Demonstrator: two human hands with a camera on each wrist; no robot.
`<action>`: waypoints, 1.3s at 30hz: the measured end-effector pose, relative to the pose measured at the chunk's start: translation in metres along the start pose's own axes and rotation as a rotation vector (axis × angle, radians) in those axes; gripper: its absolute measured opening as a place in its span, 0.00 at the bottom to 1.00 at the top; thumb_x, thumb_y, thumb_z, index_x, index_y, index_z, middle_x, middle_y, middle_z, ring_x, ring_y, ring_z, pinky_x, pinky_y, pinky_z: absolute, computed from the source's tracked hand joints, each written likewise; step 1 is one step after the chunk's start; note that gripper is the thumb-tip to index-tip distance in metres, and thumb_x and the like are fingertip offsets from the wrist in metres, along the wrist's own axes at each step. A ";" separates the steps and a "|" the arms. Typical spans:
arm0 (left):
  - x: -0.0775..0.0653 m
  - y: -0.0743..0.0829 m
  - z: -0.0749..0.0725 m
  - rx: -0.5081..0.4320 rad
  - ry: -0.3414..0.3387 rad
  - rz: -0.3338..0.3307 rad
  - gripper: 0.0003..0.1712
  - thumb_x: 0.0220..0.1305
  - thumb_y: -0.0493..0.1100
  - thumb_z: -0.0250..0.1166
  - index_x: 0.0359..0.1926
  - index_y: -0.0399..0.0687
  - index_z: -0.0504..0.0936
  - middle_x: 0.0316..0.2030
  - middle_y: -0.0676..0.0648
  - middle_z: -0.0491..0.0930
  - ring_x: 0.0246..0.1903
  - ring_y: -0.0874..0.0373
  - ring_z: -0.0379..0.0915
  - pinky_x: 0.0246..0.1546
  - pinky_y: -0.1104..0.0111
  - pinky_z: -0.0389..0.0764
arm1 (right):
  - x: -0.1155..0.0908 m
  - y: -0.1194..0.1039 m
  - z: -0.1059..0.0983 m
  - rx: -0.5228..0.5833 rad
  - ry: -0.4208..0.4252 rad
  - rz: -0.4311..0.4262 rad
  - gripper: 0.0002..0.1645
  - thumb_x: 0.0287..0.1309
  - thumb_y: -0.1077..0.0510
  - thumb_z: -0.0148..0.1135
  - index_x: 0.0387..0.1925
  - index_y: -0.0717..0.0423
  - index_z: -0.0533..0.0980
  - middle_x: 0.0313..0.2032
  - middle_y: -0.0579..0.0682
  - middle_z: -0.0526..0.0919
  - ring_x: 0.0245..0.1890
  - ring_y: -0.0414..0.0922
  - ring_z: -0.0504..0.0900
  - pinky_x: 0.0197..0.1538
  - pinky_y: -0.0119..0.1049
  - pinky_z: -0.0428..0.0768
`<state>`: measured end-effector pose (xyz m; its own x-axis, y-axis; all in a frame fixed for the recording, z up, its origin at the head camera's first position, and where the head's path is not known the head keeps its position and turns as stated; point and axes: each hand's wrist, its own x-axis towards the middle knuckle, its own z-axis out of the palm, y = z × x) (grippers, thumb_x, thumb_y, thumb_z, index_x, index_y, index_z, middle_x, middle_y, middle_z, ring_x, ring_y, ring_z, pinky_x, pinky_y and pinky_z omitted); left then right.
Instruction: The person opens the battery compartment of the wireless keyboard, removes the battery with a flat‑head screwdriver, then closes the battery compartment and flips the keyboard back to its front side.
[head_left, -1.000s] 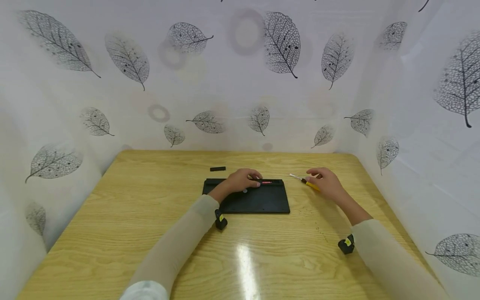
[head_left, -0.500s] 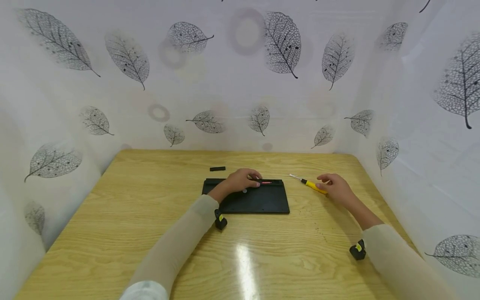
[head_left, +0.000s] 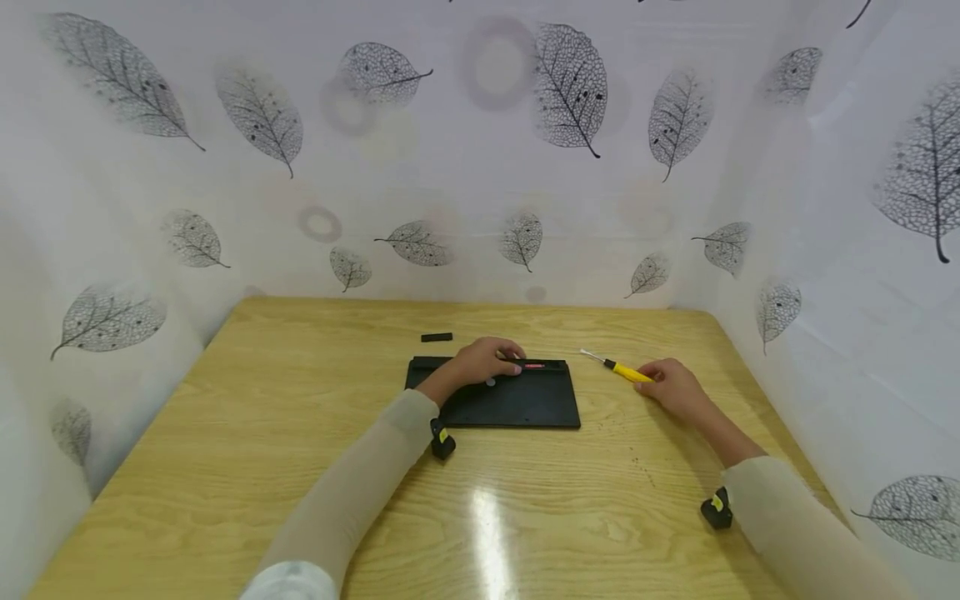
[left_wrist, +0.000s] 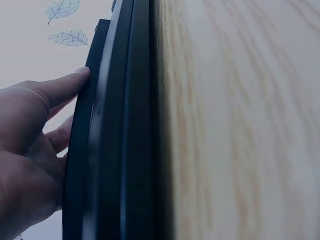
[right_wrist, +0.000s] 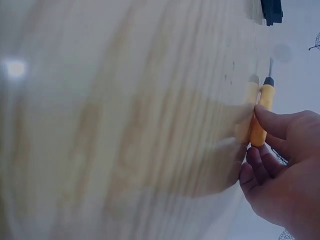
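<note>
A flat black device, apparently a keyboard lying underside up [head_left: 525, 406], rests on the table. A red item, apparently a battery [head_left: 534, 366], shows in a slot in its raised back ridge. My left hand [head_left: 480, 362] grips that ridge, thumb on the near side and fingers over the back; the left wrist view shows the thumb on the black edge [left_wrist: 79, 150]. To the right, my right hand [head_left: 675, 390] pinches the yellow handle end of a screwdriver [head_left: 628, 372]. Its metal shaft points away to the left. In the right wrist view the handle [right_wrist: 266, 97] lies close to the tabletop.
Behind the keyboard lies a small black strip, perhaps a cover [head_left: 437, 337]. Tiny dark specks [head_left: 637, 461] dot the wooden table [head_left: 262, 433] on the right. A leaf-patterned white curtain [head_left: 465, 167] encloses the table's back and sides.
My right hand drew back to the right along the screwdriver, then its fingers closed on the handle end. The screwdriver stays about in place. My left hand has kept its grip.
</note>
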<state>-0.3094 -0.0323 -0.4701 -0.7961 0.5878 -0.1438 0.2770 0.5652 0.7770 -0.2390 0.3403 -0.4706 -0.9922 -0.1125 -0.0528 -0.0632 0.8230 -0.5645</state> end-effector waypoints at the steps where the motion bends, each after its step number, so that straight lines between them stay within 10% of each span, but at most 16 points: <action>1: 0.000 0.000 0.000 0.003 0.001 0.004 0.19 0.72 0.51 0.64 0.61 0.58 0.81 0.59 0.46 0.79 0.55 0.52 0.78 0.46 0.61 0.81 | 0.000 0.000 0.001 -0.012 0.006 -0.008 0.23 0.68 0.56 0.63 0.55 0.71 0.78 0.53 0.69 0.75 0.47 0.59 0.76 0.49 0.53 0.76; 16: 0.001 -0.002 -0.001 0.010 -0.002 0.032 0.18 0.72 0.50 0.64 0.60 0.57 0.81 0.58 0.47 0.80 0.56 0.52 0.77 0.54 0.57 0.79 | -0.009 -0.007 0.000 0.038 0.084 -0.012 0.25 0.74 0.54 0.56 0.63 0.67 0.73 0.60 0.71 0.75 0.54 0.63 0.78 0.53 0.57 0.78; 26: 0.002 -0.003 -0.001 0.017 0.000 0.020 0.19 0.71 0.51 0.64 0.61 0.58 0.81 0.59 0.48 0.80 0.58 0.52 0.77 0.55 0.56 0.78 | -0.010 -0.028 -0.007 0.095 0.231 -0.050 0.26 0.74 0.52 0.55 0.63 0.66 0.73 0.46 0.63 0.79 0.35 0.49 0.73 0.29 0.31 0.75; 39: -0.001 0.000 -0.002 0.007 -0.001 0.026 0.18 0.71 0.51 0.64 0.60 0.58 0.82 0.58 0.47 0.80 0.56 0.52 0.77 0.54 0.57 0.79 | -0.004 -0.056 -0.017 0.194 0.354 -0.097 0.26 0.72 0.46 0.58 0.59 0.61 0.77 0.49 0.58 0.80 0.46 0.47 0.77 0.38 0.18 0.74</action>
<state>-0.3099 -0.0338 -0.4688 -0.7881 0.6029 -0.1239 0.3015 0.5536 0.7763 -0.2335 0.3044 -0.4245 -0.9604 0.0415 0.2756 -0.1708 0.6940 -0.6994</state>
